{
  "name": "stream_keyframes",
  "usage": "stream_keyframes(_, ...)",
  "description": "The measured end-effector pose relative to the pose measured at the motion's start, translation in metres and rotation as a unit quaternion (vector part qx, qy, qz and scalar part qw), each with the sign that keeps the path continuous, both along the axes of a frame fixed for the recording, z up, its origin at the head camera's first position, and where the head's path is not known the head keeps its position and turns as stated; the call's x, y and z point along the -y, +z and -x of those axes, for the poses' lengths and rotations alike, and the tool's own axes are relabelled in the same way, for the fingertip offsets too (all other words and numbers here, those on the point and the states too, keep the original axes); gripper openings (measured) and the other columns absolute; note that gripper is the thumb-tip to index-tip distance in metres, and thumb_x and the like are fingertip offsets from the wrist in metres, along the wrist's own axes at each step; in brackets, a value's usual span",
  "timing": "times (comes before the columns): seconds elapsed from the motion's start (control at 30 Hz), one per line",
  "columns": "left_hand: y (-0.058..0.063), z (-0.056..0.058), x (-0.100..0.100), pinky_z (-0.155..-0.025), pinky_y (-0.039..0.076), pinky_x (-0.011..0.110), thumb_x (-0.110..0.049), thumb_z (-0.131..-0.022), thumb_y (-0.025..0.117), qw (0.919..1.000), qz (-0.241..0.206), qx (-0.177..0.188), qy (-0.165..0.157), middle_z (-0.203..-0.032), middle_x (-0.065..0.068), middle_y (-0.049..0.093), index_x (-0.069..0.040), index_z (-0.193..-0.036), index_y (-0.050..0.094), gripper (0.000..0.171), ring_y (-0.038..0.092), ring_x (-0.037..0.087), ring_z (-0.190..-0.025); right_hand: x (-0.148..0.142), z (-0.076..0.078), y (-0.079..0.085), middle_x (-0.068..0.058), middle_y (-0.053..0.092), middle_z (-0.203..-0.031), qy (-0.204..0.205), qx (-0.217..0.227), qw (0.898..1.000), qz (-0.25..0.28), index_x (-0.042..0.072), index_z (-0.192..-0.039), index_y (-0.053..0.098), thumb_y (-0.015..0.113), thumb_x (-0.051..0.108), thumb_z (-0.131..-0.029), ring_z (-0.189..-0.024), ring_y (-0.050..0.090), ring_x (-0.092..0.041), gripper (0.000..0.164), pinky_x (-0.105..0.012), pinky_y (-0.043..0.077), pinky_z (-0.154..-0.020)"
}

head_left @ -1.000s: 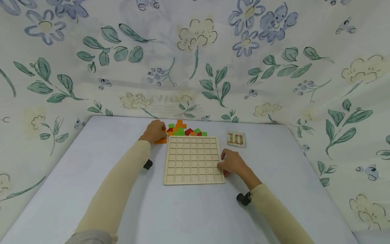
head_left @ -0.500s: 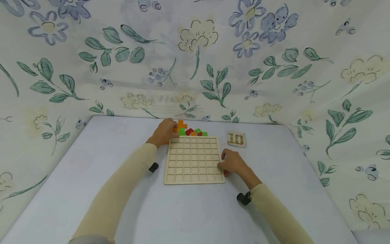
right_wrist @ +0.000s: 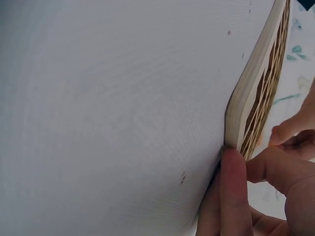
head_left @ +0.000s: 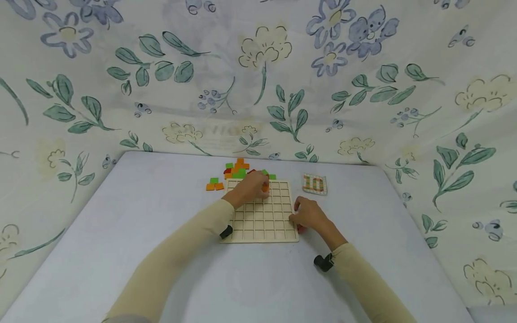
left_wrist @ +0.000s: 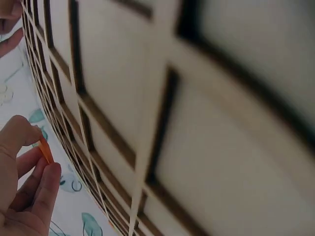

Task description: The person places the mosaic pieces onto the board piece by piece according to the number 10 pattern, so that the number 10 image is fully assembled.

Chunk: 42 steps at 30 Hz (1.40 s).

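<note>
My left hand [head_left: 248, 187] is over the upper middle of a wooden grid board [head_left: 260, 229], pinching an orange tile [head_left: 265, 187]. The left wrist view shows this thin tile [left_wrist: 45, 150] edge-on between thumb and fingertips, apart from the board. At the board's right edge, my right hand [head_left: 310, 214] grips the rim. In the right wrist view its fingers [right_wrist: 233, 177] lie against the board's edge [right_wrist: 239, 105], with the thumb close to the top side. A loose pile of green, orange and red tiles [head_left: 238, 172] lies behind the board, partly hidden by my left hand.
A patterned card [head_left: 314, 184] with orange and green squares lies right of the board's far corner. Several tiles [head_left: 214, 185] sit off its far left corner. Floral cloth [head_left: 258, 89] hangs behind the white table [head_left: 250, 278].
My left hand has moved right from the tiles at the left to above the board, now with an orange tile in its fingers. The right hand stays at the board's edge.
</note>
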<state>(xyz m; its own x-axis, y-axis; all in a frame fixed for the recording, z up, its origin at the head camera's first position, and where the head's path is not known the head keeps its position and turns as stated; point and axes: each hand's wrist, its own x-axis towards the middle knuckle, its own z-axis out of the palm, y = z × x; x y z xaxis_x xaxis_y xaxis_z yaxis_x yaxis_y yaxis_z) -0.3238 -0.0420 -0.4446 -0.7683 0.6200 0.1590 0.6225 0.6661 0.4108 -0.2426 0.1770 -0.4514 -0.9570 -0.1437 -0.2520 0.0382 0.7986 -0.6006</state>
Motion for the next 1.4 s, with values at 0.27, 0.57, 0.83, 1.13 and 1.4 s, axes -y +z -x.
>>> stream_keyframes(0.27,-0.008,0.003,-0.006,-0.074,0.049,0.030,-0.010,-0.086,0.074,0.9998,0.012,0.000,0.018,-0.083,0.004,0.060,-0.003,-0.085,0.070,0.007,0.053,0.019,-0.081,0.001,0.000,0.000,-0.008,0.063,-0.063,-0.002,0.004,1.000,0.002,0.003,-0.096,0.054,0.072,0.012,-0.084,-0.047,0.064,-0.017,0.023,-0.027,0.050,-0.047)
stream_keyframes(0.57,-0.011,0.006,-0.007,-0.072,0.049,0.028,-0.011,-0.088,0.072,0.9993,-0.011,0.034,0.005,-0.077,-0.002,0.063,-0.009,-0.078,0.073,0.011,0.053,0.015,-0.079,0.000,0.000,0.001,-0.008,0.064,-0.062,-0.003,0.013,1.000,0.007,0.003,-0.098,0.054,0.071,0.011,-0.083,-0.048,0.064,-0.018,0.024,-0.028,0.052,-0.048)
stream_keyframes(0.83,-0.009,0.007,-0.005,-0.076,0.053,0.029,-0.006,-0.089,0.070,0.9987,0.002,0.008,-0.051,-0.083,0.003,0.070,-0.005,-0.084,0.077,0.008,0.061,0.018,-0.082,-0.001,0.002,0.000,-0.008,0.064,-0.062,0.003,0.010,1.000,0.005,0.003,-0.097,0.053,0.072,0.011,-0.083,-0.047,0.064,-0.018,0.024,-0.028,0.050,-0.047)
stream_keyframes(1.13,0.000,0.021,0.001,-0.095,0.049,0.037,0.009,-0.094,0.050,0.9991,0.002,0.039,0.013,-0.112,0.016,0.065,0.004,-0.114,0.069,0.028,0.061,0.029,-0.107,-0.005,0.002,-0.003,-0.009,0.064,-0.065,-0.002,0.012,1.000,0.009,0.003,-0.098,0.053,0.071,0.011,-0.084,-0.048,0.064,-0.018,0.024,-0.028,0.051,-0.047)
stream_keyframes(1.4,0.010,0.042,0.018,-0.088,0.052,0.040,0.011,-0.091,0.052,0.9944,0.055,0.019,0.088,-0.105,0.018,0.066,0.006,-0.101,0.072,0.023,0.060,0.032,-0.104,-0.005,0.005,-0.004,-0.009,0.063,-0.065,0.005,0.014,1.000,0.012,0.003,-0.099,0.054,0.071,0.012,-0.084,-0.048,0.064,-0.018,0.025,-0.028,0.052,-0.047)
